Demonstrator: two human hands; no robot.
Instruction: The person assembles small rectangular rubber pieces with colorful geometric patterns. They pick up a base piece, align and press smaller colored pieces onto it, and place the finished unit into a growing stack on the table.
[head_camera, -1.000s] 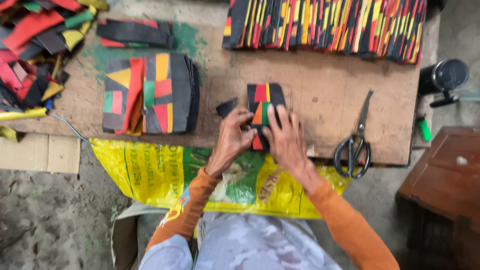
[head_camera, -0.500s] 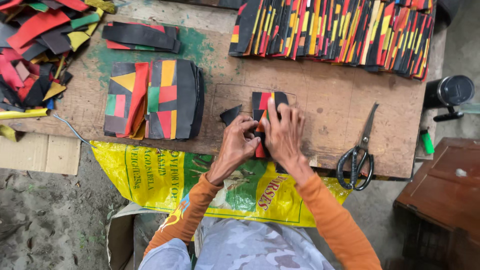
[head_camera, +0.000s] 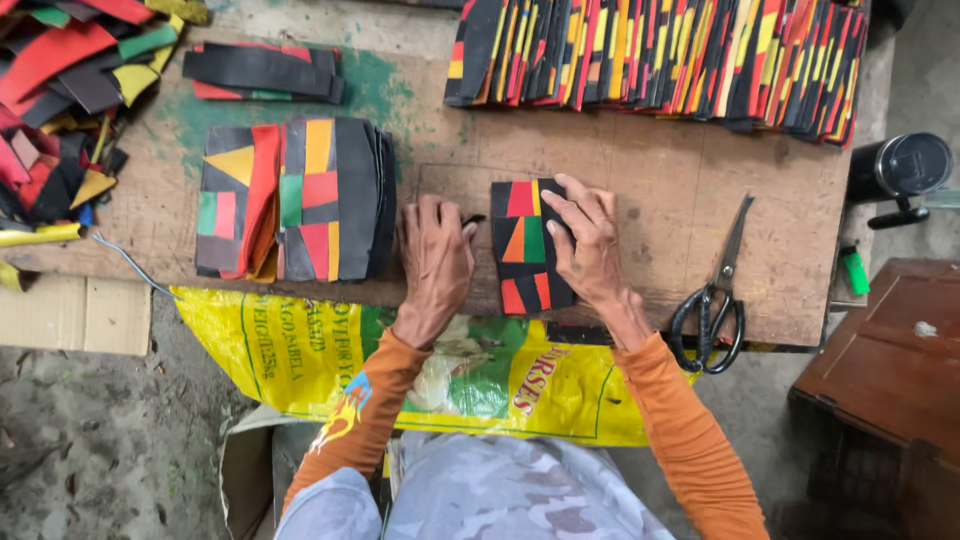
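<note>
The right hand (head_camera: 590, 250) lies flat, fingers spread, pressing on the right edge of a small patchwork panel (head_camera: 528, 248), a rectangle pieced from black, red, orange, green and yellow geometric patches with a dull, rubbery look. The panel rests flat near the front edge of a worn wooden board (head_camera: 660, 200), scuffed and stained with green paint. The left hand (head_camera: 434, 262) rests palm down just left of the panel, fingers loosely curled on the wood, gripping nothing; a small black scrap (head_camera: 474, 220) lies at its fingertips.

Further left sits a stack of similar panels (head_camera: 300, 200). A long row of overlapped striped panels (head_camera: 660, 55) runs along the far edge. Black-handled steel scissors (head_camera: 715, 300) lie to the right. A heap of coloured offcuts (head_camera: 60, 90) crowds the far left corner. A yellow woven sack (head_camera: 300, 350) hangs below the board.
</note>
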